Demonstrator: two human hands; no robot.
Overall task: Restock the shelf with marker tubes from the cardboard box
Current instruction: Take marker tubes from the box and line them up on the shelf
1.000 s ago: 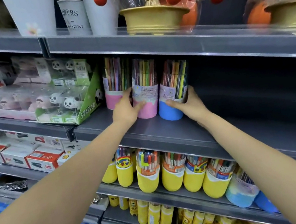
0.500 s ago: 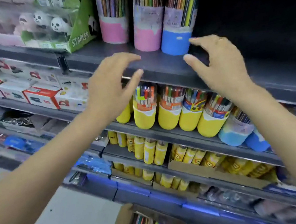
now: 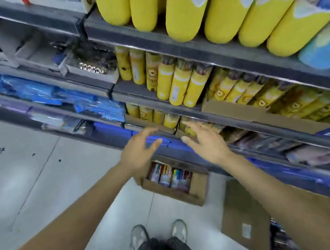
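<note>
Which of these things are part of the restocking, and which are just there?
Part of the job: cardboard box on the floor, marker tubes inside it, left hand, right hand, both empty.

Just there: yellow tubes, blue packets, flat cardboard.

Marker tubes [image 3: 170, 176] in cardboard box [image 3: 197, 192]

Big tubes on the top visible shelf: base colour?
Mostly yellow; the far-right tube is light blue. Head view, the only one.

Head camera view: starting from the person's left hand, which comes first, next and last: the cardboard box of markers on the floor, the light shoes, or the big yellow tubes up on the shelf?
From the left hand:
1. Cardboard box, on the floor just below the hand.
2. Light shoes, lower in the picture, on the floor tiles.
3. Big yellow tubes, up on the shelf at top right.
</note>
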